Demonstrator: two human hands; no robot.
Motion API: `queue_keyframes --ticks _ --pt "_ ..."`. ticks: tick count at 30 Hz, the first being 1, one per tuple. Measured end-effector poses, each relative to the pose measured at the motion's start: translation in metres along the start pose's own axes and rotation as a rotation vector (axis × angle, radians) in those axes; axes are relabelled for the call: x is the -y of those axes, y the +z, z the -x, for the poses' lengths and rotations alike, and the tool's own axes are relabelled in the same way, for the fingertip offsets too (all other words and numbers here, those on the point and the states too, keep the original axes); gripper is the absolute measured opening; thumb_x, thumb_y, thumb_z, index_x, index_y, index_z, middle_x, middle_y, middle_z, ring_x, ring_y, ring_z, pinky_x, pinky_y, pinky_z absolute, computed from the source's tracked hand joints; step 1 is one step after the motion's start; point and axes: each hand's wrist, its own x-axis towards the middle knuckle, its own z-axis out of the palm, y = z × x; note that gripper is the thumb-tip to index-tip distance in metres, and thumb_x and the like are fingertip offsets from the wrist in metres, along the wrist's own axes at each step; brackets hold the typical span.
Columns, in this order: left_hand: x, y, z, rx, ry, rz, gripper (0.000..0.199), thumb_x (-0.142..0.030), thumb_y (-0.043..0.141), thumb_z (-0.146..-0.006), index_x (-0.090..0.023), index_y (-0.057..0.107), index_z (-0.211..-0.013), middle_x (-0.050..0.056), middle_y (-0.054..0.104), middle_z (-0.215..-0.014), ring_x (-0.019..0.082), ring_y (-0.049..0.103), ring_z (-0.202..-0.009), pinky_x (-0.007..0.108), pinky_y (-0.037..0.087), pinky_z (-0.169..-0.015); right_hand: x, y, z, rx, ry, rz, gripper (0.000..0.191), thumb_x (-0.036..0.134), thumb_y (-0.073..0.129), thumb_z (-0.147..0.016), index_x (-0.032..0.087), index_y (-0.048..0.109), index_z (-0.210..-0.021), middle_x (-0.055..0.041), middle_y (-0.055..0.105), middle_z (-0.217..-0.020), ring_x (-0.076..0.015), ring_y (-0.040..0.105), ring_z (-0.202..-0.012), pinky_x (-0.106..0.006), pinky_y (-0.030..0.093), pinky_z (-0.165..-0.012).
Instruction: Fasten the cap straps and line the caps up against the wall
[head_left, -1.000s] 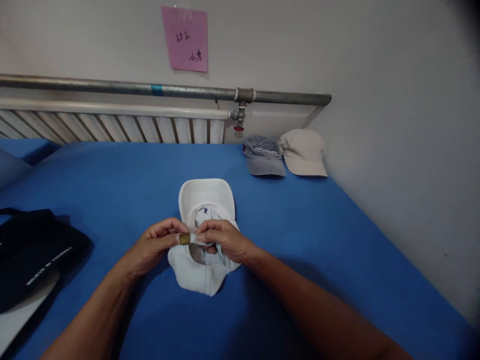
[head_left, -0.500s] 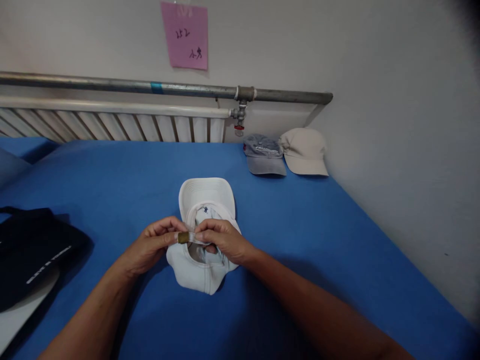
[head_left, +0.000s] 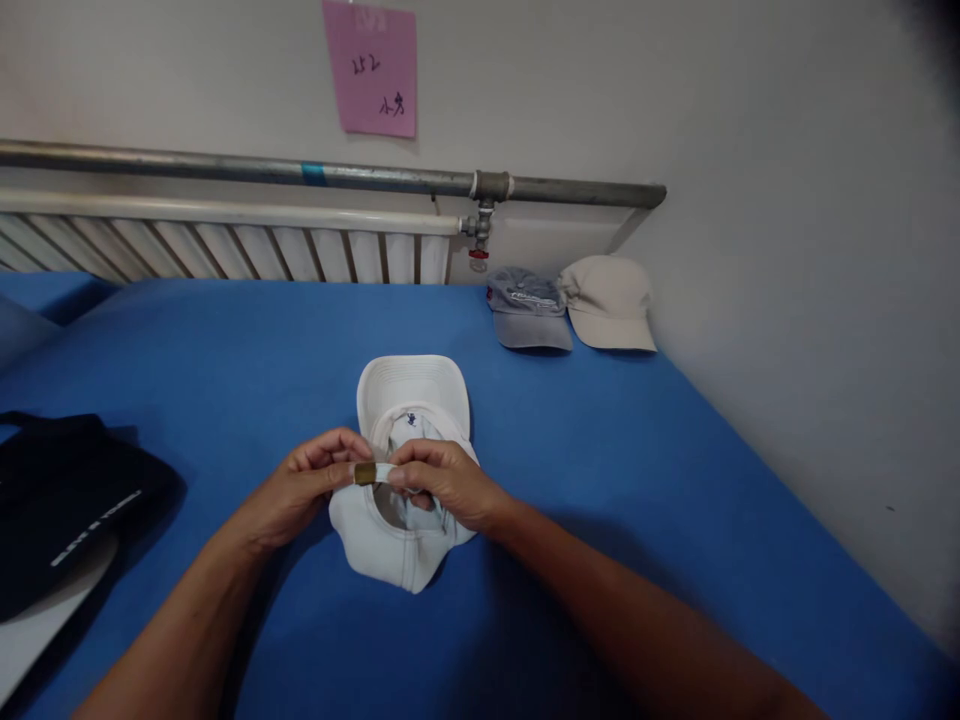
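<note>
A white cap (head_left: 379, 545) lies upside down on the blue surface, its brim pointing away from me and its inside showing. My left hand (head_left: 311, 485) pinches the cap's back strap at the brass-coloured buckle (head_left: 365, 473), on the left side. Close beside it, my right hand (head_left: 450, 482) grips the white strap (head_left: 383, 473) just right of the buckle between thumb and fingers. Some of the right fingertips reach into the cap's opening and are partly hidden.
A grey cap (head_left: 531, 310) and a beige cap (head_left: 611, 305) sit at the back right by the wall. A black cap (head_left: 82, 500) with white lettering is at the left edge. Behind the blue surface (head_left: 225, 370) runs a radiator (head_left: 247, 250) under a metal pipe (head_left: 397, 180).
The buckle and the back of the white cap have shifted very slightly left. A little more of the strap shows between my hands, which keep their hold.
</note>
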Motion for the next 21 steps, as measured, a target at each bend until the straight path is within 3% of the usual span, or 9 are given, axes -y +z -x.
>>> queue_keyframes --ticks 21 --pt "0.0044 -0.0001 -0.0033 0.044 0.023 -0.041 0.019 -0.031 0.08 -0.071 -0.018 0.069 -0.079 -0.001 0.063 -0.073 0.008 0.057 -0.066 0.017 0.045 -0.061 0.0005 -0.0049 -0.0037 0.165 0.026 -0.023 0.013 0.029 0.069 -0.07 0.017 0.065 -0.075 0.0069 0.05 -0.054 -0.0053 0.039 -0.047 -0.022 0.025 -0.047"
